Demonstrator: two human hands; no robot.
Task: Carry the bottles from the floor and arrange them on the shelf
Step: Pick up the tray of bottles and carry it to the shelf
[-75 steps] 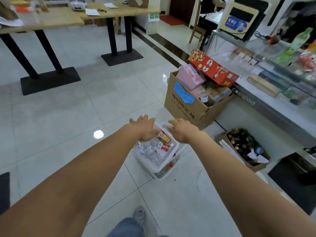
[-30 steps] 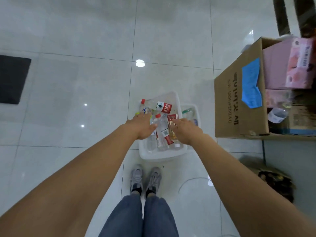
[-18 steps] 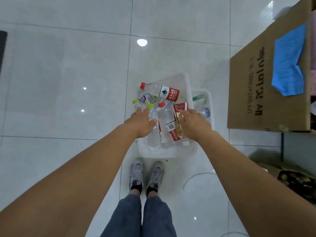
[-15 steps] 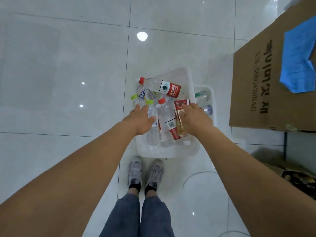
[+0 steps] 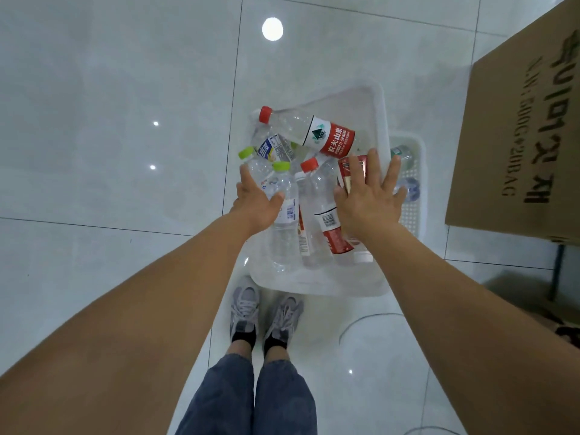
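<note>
A white plastic bin (image 5: 380,114) on the tiled floor holds several clear water bottles lying in a heap. A red-capped, red-labelled bottle (image 5: 314,133) lies across the top. Two green-capped bottles (image 5: 284,196) and another red-capped bottle (image 5: 320,196) lie below it. My left hand (image 5: 255,204) reaches into the bin, thumb and fingers round the leftmost green-capped bottle (image 5: 262,175). My right hand (image 5: 370,199) is spread flat, fingers apart, over a red-labelled bottle (image 5: 348,171) at the bin's right side. No shelf is in view.
A smaller white basket (image 5: 414,215) with more bottles sits against the bin's right side. A large cardboard box (image 5: 518,136) stands further right. My feet (image 5: 266,312) are just below the bin. A thin cable (image 5: 361,321) curls on the floor.
I have bent down over the bin, which now looks closer. My left hand has settled on the green-capped bottle and my right hand has spread its fingers over the red-labelled one.
</note>
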